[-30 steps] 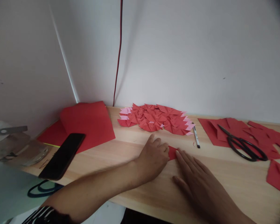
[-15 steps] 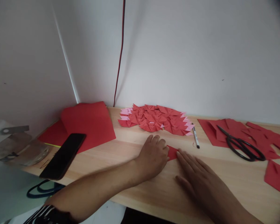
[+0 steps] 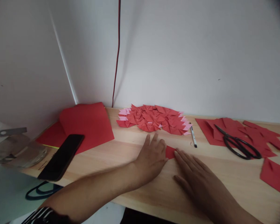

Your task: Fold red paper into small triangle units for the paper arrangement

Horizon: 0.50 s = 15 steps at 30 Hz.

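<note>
A small piece of red paper (image 3: 170, 152) lies flat on the wooden table (image 3: 102, 161), partly covered by both hands. My left hand (image 3: 152, 158) rests over its left end, fingers apart and slightly bent. On its right end lie the fingertips of my right hand (image 3: 196, 174), which is flat with the fingers stretched and the thumb apart. Beyond the hands, near the wall, sits a cluster of folded red and pink paper pieces (image 3: 154, 118). A pen (image 3: 193, 136) lies to the right of that cluster.
Black scissors (image 3: 241, 146) rest on red paper pieces (image 3: 259, 137) at the right, with another red piece (image 3: 275, 176) nearer. At the left are large red sheets (image 3: 91, 124), a black phone (image 3: 62, 157), a clear container (image 3: 29, 152) and blue handles (image 3: 40, 190) below the table edge.
The view has shifted slightly, so most things appear a little further left. The fingers of my left hand have spread a bit. My right hand still lies on the paper.
</note>
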{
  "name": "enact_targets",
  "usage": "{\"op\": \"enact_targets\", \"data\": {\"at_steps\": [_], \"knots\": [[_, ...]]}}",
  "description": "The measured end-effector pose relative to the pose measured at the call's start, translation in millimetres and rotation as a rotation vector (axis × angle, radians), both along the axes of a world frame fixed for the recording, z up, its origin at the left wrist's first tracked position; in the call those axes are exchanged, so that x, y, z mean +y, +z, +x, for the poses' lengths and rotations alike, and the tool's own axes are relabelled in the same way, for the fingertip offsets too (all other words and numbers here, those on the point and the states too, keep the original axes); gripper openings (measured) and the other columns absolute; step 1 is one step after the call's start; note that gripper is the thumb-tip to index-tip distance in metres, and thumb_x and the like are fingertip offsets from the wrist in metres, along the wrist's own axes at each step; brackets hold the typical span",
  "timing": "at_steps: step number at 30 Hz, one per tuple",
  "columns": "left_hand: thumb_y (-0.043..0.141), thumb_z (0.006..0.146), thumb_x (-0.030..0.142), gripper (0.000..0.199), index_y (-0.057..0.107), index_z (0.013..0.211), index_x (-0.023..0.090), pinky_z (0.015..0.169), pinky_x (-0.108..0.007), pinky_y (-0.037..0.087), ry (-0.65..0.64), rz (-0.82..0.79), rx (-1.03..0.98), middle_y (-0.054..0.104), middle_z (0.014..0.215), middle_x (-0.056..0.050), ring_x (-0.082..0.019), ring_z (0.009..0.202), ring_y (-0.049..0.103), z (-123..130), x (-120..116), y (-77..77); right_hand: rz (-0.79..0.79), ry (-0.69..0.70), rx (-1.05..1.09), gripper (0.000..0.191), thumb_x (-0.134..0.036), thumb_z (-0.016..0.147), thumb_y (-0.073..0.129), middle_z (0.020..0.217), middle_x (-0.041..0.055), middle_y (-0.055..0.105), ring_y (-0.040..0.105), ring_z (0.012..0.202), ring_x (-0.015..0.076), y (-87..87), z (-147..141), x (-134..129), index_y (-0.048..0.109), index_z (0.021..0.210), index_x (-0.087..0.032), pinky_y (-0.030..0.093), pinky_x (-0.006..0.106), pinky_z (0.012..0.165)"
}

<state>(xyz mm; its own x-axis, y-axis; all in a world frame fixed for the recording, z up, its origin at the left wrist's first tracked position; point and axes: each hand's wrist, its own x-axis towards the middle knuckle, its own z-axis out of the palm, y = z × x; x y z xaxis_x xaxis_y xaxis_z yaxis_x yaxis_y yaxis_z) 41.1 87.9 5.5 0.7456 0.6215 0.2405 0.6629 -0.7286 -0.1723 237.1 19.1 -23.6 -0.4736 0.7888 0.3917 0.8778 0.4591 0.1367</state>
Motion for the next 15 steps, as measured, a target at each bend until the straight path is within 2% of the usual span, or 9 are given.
{"op": "enact_targets", "data": {"at_steps": [4,8,12,15], "knots": [[0.036,0.096,0.037,0.046,0.051,0.128,0.008,0.106,-0.056,0.027,-0.012,0.034,0.039,0.048,0.135,-0.015,-0.037,0.136,0.026,-0.5,-1.5,-3.2,-0.063,-0.007,0.015,0.060,-0.045,0.090,0.044,0.139,0.0155,0.049,0.050,0.125,0.0264,-3.3,7.2,-0.5,0.041,0.141,-0.013,0.041,0.045,0.102],[0.033,0.096,0.037,0.048,0.050,0.131,0.009,0.106,-0.058,0.027,-0.002,0.024,0.033,0.044,0.142,-0.013,-0.037,0.137,0.024,-0.3,-1.4,-3.9,-0.100,-0.012,-0.010,0.060,-0.047,0.090,0.043,0.140,0.0156,0.049,0.050,0.126,0.0255,-0.4,7.9,-0.7,0.044,0.139,-0.012,0.041,0.045,0.103],[0.033,0.096,0.036,0.047,0.051,0.131,0.010,0.106,-0.060,0.027,-0.016,-0.003,0.021,0.044,0.142,-0.012,-0.039,0.137,0.023,-0.7,-1.4,-3.3,-0.060,-0.030,-0.020,0.059,-0.046,0.093,0.037,0.141,0.0168,0.046,0.047,0.128,0.0269,10.5,-7.3,3.1,0.046,0.137,-0.007,0.040,0.047,0.104],[0.032,0.097,0.033,0.044,0.053,0.131,0.014,0.105,-0.061,0.028,-0.041,-0.015,0.019,0.044,0.143,-0.012,-0.039,0.137,0.025,-1.2,-1.5,-4.6,-0.081,0.018,-0.032,0.059,-0.043,0.094,0.035,0.142,0.0160,0.045,0.046,0.129,0.0249,17.4,-21.4,7.5,0.044,0.138,-0.006,0.042,0.044,0.103]]}}
